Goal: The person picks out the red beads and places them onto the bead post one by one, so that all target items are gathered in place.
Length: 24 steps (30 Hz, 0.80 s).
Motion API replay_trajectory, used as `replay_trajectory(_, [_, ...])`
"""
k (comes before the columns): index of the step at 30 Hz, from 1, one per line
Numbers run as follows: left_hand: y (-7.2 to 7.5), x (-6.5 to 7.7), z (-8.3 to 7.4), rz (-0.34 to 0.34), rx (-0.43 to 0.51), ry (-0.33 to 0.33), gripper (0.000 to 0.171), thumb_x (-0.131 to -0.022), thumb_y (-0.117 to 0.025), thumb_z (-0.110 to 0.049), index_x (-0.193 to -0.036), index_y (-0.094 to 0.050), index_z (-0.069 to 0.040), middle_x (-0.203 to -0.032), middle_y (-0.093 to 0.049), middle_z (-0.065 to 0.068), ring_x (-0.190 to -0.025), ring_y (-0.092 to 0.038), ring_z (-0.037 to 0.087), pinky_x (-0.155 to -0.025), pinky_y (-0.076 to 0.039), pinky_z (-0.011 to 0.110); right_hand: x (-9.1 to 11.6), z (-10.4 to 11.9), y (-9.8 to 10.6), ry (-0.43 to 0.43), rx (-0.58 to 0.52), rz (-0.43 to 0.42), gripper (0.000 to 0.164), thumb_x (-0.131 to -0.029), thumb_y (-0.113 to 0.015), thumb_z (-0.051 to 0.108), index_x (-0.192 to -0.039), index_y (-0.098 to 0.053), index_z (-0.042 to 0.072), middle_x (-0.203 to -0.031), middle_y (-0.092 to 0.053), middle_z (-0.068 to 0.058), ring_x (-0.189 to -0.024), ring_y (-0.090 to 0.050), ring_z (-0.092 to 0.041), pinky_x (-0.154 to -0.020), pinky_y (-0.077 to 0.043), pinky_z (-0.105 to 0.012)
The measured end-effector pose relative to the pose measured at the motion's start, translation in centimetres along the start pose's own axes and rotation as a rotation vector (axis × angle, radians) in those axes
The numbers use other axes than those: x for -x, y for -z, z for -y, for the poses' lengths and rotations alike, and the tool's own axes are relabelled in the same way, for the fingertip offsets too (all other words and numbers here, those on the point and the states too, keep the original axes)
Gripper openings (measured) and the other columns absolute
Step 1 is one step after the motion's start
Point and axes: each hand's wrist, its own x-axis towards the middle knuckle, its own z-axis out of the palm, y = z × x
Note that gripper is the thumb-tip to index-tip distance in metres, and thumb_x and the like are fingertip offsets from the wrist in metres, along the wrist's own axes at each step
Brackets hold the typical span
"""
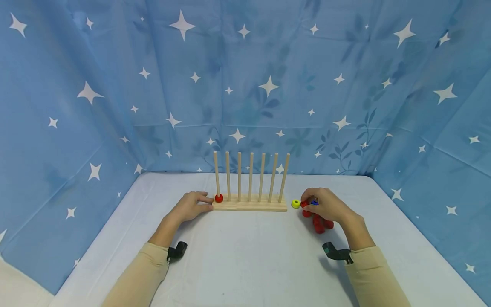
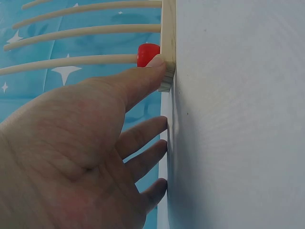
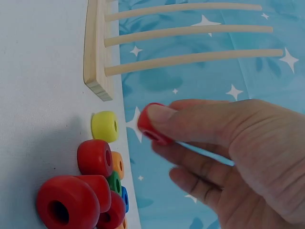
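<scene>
A wooden rack (image 1: 249,207) with a row of upright pegs stands on the table. One red bead (image 1: 219,198) sits at the foot of its leftmost peg. My left hand (image 1: 191,205) holds the rack's left end with thumb and index finger; in the left wrist view the thumb lies against the base, the index finger is hidden, and the other fingers extend loosely. To the right of the rack, my right hand (image 1: 324,204) pinches a red bead (image 3: 151,125) between thumb and fingers, raised above the loose beads. A yellow bead (image 3: 105,126) lies nearest the rack's right end.
Several more red beads (image 3: 95,157) lie clustered beneath my right hand, with an orange bead (image 3: 117,165), a green bead (image 3: 114,182) and a blue bead (image 3: 125,198) behind them. White cloth covers the table (image 1: 249,256). A blue star-patterned curtain (image 1: 245,98) hangs behind and at both sides.
</scene>
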Motion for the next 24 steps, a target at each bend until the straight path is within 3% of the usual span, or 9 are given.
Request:
replay_trajectory(6, [0.0,-0.1,0.1,-0.007,0.001,0.002,0.031,-0.096,-0.075,-0.024,-0.125,-0.078,-0.011,-0.151,-0.056,0.024,-0.146,-0.042,0.051,-0.118,-0.034,0.066,0.1,0.3,0.1,0.02,0.009,-0.111,0.027,-0.091,-0.078,0.003,-0.117,-0.074,0.006,-0.109,-0.076,-0.007,-0.102,-0.069,-0.03,-0.093,-0.056,-0.059])
replay_trajectory(14, [-0.1,-0.2,0.3,-0.005,0.001,0.002,0.031,-0.097,-0.075,-0.025,-0.124,-0.078,-0.011,-0.151,-0.056,0.024,-0.145,-0.043,0.051,-0.116,-0.036,0.066,-0.1,0.7,0.0,0.053,-0.033,-0.182,0.032,-0.091,-0.077,0.002,-0.122,-0.071,0.005,-0.117,-0.073,-0.011,-0.106,-0.068,-0.033,-0.092,-0.056,-0.06])
replay_trajectory(19, [0.0,-0.1,0.3,-0.004,0.012,0.008,0.031,-0.097,-0.075,-0.025,-0.125,-0.078,-0.011,-0.151,-0.056,0.024,-0.146,-0.042,0.05,-0.118,-0.036,0.065,-0.2,1.1,0.0,0.057,-0.041,-0.233,0.035,-0.092,-0.074,-0.001,-0.126,-0.069,0.006,-0.121,-0.072,-0.012,-0.11,-0.066,-0.036,-0.087,-0.057,-0.056])
replay_trajectory(24, [0.0,-0.1,0.3,-0.004,0.02,0.012,0.031,-0.097,-0.075,-0.025,-0.125,-0.078,-0.012,-0.151,-0.055,0.024,-0.146,-0.042,0.049,-0.118,-0.035,0.064,-0.4,1.7,0.0,0.091,-0.028,-0.31,0.036,-0.091,-0.075,-0.002,-0.125,-0.07,0.007,-0.118,-0.072,-0.01,-0.108,-0.066,-0.036,-0.08,-0.056,-0.044])
